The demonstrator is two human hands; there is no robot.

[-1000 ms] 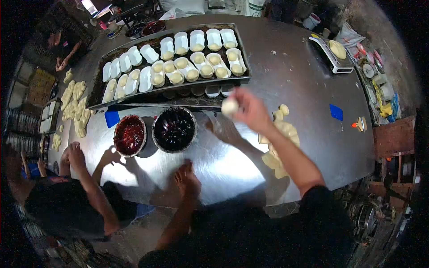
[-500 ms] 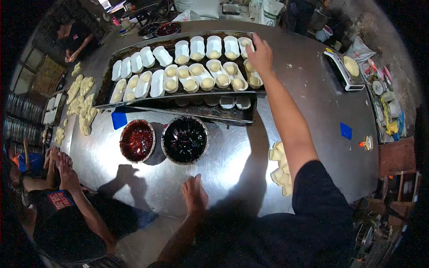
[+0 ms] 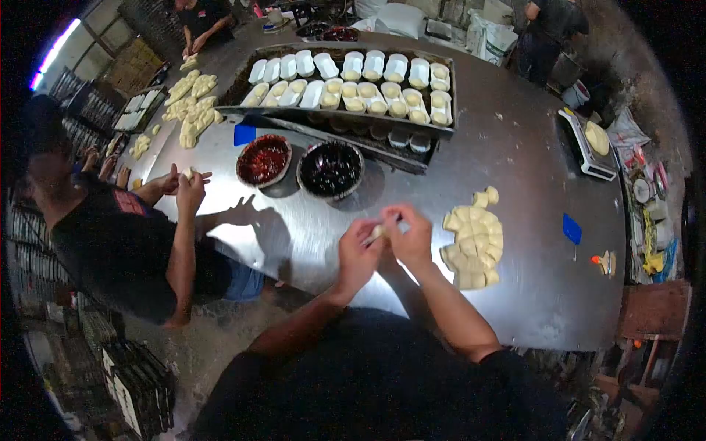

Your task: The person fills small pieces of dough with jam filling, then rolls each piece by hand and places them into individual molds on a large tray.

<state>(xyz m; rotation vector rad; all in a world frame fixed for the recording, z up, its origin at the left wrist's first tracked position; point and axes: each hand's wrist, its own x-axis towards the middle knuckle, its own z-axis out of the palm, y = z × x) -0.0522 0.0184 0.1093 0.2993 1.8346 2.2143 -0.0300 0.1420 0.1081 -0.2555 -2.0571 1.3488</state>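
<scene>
Near the table's front edge, my left hand [image 3: 358, 256] and my right hand [image 3: 410, 241] meet around a small piece of dough [image 3: 378, 233]. Fingers of both hands pinch it, and it is partly hidden and slightly blurred. Just right of my right hand lies a cluster of cut dough pieces [image 3: 476, 239] on the metal table. Beyond my hands stand a bowl of dark, glossy filling [image 3: 330, 169] and a bowl of red filling [image 3: 263, 160]. Farther back, a baking tray [image 3: 239, 88] holds rows of white paper cups, many with round dough balls in them.
Another tray [image 3: 360, 151] sits beneath the first. Blue scrapers [image 3: 571, 229] and a scale [image 3: 590, 156] with dough are on the right. At left, a co-worker [image 3: 118, 228] handles dough beside a dough pile [image 3: 193, 110]. More people stand at the far edge.
My right hand has come back from the tray's right end to meet my left hand, and both now hold a dough piece. The view has shifted. The left co-worker's hands have moved over the table.
</scene>
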